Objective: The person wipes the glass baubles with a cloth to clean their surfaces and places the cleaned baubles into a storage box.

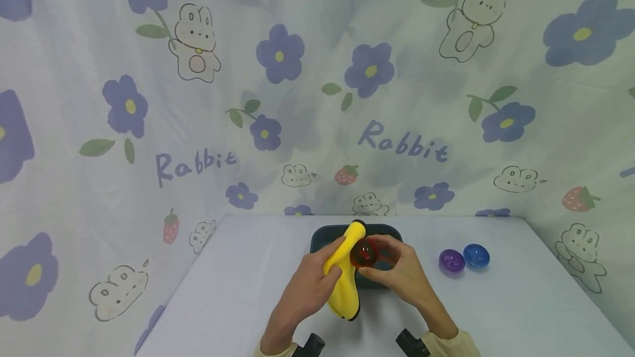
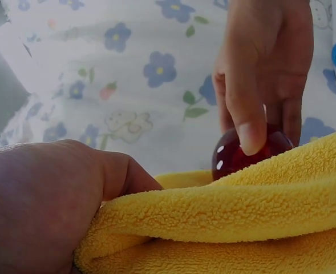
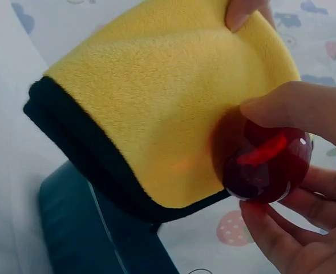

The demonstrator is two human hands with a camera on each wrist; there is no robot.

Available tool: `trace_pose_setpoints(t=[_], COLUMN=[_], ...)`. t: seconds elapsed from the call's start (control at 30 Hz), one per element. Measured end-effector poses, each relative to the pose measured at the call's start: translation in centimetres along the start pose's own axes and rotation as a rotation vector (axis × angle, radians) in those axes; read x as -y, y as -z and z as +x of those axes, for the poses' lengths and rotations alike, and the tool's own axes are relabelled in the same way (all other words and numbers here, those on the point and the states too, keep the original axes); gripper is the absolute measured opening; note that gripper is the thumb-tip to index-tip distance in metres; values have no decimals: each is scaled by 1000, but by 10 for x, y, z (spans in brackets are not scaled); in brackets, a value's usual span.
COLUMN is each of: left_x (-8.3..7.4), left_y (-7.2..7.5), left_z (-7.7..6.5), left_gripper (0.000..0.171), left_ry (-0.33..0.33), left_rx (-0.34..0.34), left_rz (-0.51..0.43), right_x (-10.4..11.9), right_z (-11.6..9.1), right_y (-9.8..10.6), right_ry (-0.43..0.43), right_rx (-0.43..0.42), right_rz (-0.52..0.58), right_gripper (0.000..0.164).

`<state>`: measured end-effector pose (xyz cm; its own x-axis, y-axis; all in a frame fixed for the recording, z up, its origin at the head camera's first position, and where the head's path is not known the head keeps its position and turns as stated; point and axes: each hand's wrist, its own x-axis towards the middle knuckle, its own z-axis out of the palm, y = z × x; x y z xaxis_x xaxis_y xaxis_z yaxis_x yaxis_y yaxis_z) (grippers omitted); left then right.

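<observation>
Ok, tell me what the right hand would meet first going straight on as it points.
Most likely the yellow cloth in the left hand, with the red ball that the right hand holds leading; whether ball and cloth touch is unclear.

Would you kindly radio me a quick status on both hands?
Left hand gripping yellow cloth. Right hand holding red ball close to it. Nothing visible between ball and cloth.
</observation>
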<state>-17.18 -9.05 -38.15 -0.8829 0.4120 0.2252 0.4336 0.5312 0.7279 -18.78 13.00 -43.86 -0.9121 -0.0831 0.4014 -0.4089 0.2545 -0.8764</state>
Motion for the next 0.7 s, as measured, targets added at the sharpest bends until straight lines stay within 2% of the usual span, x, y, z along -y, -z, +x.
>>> trace_pose_setpoints(t=[0.27, 0.43, 0.57, 0.7], left_x=[-4, -1, 3, 8], left_y=[-1, -2, -2, -1], left_z=[0, 2, 3, 5], left_gripper=[55, 53, 50, 51], left_ry=[-31, -53, -60, -54], left_rx=[-37, -50, -42, -18], left_rz=[9, 24, 17, -1], right_x=[2, 7, 12, 16], right_z=[-1, -5, -8, -10], right_y=[-2, -5, -8, -11], right_ry=[-15, 23, 63, 85], right_rx=[59, 104, 128, 109], right_rz=[-12, -11, -1, 10], right_gripper=[57, 57, 58, 56])
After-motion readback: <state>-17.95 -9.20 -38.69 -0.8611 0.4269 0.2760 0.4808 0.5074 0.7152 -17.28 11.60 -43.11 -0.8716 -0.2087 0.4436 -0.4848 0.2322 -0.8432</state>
